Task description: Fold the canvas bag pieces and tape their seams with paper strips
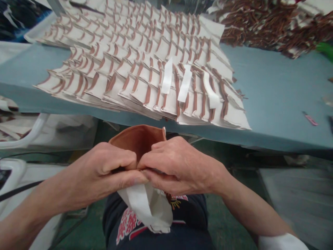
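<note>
Both my hands pinch a curved piece of brown leather with a cream backing, held over my lap in front of the table edge. My left hand is closed on it from the left, thumb pressed along the near side. From the right, my right hand grips the same piece, its fingers meeting the left ones. Below the hands hangs the cream side of the piece with a white strip. The exact pinch point is hidden between the fingers.
On the blue-grey table lie overlapping rows of cream pieces with brown edges. Three white strips rest on them. A brown heap is at the back right, a small pink tool at the right. White chair frames stand left.
</note>
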The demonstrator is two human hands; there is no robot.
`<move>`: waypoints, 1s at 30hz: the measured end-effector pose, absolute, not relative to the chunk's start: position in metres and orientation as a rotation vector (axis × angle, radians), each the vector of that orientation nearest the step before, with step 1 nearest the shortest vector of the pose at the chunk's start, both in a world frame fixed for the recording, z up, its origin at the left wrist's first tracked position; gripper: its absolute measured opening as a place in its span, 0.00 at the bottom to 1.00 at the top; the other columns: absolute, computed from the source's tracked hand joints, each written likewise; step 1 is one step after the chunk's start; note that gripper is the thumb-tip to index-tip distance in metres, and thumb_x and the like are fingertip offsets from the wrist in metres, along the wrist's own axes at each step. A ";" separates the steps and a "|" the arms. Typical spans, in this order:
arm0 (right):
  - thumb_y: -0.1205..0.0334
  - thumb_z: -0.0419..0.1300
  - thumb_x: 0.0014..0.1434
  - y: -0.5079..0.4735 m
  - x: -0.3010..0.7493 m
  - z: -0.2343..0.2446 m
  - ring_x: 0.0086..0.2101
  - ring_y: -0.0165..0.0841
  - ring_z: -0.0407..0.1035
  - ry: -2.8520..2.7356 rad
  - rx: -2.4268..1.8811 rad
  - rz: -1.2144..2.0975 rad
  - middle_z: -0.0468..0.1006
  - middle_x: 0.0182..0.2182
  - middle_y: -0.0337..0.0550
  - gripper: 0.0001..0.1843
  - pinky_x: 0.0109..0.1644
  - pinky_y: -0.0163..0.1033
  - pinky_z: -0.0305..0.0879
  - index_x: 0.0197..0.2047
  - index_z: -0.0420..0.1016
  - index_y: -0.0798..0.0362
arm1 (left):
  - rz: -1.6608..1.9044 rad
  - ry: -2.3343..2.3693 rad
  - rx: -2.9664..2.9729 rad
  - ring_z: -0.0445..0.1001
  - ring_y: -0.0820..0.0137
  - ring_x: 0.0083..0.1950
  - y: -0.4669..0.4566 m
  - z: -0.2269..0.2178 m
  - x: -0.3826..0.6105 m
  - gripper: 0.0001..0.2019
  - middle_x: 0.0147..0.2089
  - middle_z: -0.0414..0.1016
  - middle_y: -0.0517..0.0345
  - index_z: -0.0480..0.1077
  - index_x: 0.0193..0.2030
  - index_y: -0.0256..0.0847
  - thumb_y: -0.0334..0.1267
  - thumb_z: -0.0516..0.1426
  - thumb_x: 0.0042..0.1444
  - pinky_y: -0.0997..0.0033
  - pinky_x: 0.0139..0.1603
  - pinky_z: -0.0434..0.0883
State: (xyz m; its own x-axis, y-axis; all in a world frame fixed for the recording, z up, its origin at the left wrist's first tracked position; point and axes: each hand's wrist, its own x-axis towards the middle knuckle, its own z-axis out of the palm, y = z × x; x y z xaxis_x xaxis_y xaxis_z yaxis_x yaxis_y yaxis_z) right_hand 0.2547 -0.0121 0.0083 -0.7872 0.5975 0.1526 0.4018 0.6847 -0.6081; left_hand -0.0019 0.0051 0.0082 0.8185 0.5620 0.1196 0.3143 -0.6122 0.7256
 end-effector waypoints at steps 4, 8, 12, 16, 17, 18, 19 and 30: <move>0.63 0.51 0.80 -0.010 0.261 -0.001 0.33 0.32 0.74 -2.449 -0.743 0.900 0.83 0.32 0.42 0.18 0.40 0.40 0.58 0.41 0.80 0.53 | 0.464 0.673 2.312 0.63 0.76 0.25 0.000 -0.001 -0.006 0.23 0.26 0.66 0.69 0.65 0.30 0.43 0.41 0.55 0.83 0.71 0.29 0.56; 0.53 0.46 0.87 -0.007 0.256 -0.026 0.27 0.29 0.66 -2.365 -0.756 0.773 0.74 0.25 0.36 0.30 0.36 0.39 0.55 0.34 0.73 0.51 | 0.479 0.731 2.393 0.66 0.74 0.28 -0.005 -0.015 -0.015 0.20 0.27 0.66 0.69 0.66 0.32 0.44 0.37 0.56 0.81 0.68 0.32 0.56; 0.48 0.48 0.88 -0.003 0.247 -0.054 0.25 0.30 0.65 -2.332 -0.753 0.408 0.73 0.22 0.36 0.34 0.34 0.40 0.53 0.30 0.74 0.51 | 0.460 0.740 2.399 0.64 0.75 0.26 -0.014 -0.019 -0.017 0.20 0.26 0.64 0.70 0.64 0.31 0.44 0.33 0.54 0.80 0.66 0.32 0.55; 0.49 0.48 0.88 -0.001 0.239 -0.072 0.25 0.31 0.65 -2.235 -0.712 0.162 0.72 0.21 0.36 0.35 0.34 0.41 0.55 0.28 0.74 0.51 | 0.525 0.691 2.288 0.61 0.76 0.23 -0.026 -0.017 -0.004 0.21 0.25 0.63 0.71 0.60 0.30 0.44 0.31 0.53 0.79 0.67 0.28 0.55; 0.48 0.48 0.88 -0.002 0.237 -0.076 0.25 0.31 0.65 -2.222 -0.704 0.163 0.72 0.21 0.36 0.35 0.35 0.41 0.56 0.28 0.74 0.51 | 0.556 0.690 2.250 0.60 0.77 0.23 -0.030 -0.016 0.001 0.21 0.24 0.62 0.71 0.58 0.30 0.44 0.31 0.53 0.79 0.68 0.27 0.55; 0.47 0.48 0.88 -0.003 0.235 -0.079 0.25 0.31 0.65 -2.210 -0.688 0.184 0.72 0.21 0.36 0.35 0.35 0.40 0.57 0.28 0.74 0.51 | 0.595 0.694 2.212 0.60 0.78 0.22 -0.035 -0.015 0.007 0.21 0.23 0.61 0.72 0.57 0.30 0.44 0.31 0.53 0.78 0.69 0.26 0.55; 0.47 0.47 0.88 -0.005 0.233 -0.081 0.25 0.30 0.65 -2.189 -0.662 0.213 0.71 0.21 0.35 0.36 0.35 0.40 0.57 0.28 0.73 0.51 | 0.630 0.706 2.174 0.60 0.78 0.21 -0.040 -0.014 0.014 0.21 0.23 0.60 0.72 0.57 0.29 0.44 0.31 0.53 0.78 0.70 0.25 0.55; 0.45 0.42 0.88 -0.006 0.230 -0.078 0.28 0.31 0.67 -2.204 -0.646 0.775 0.72 0.25 0.37 0.34 0.39 0.40 0.61 0.30 0.68 0.48 | 0.755 0.815 1.903 0.59 0.77 0.21 -0.065 -0.007 0.039 0.24 0.20 0.60 0.70 0.56 0.26 0.43 0.37 0.54 0.79 0.71 0.24 0.56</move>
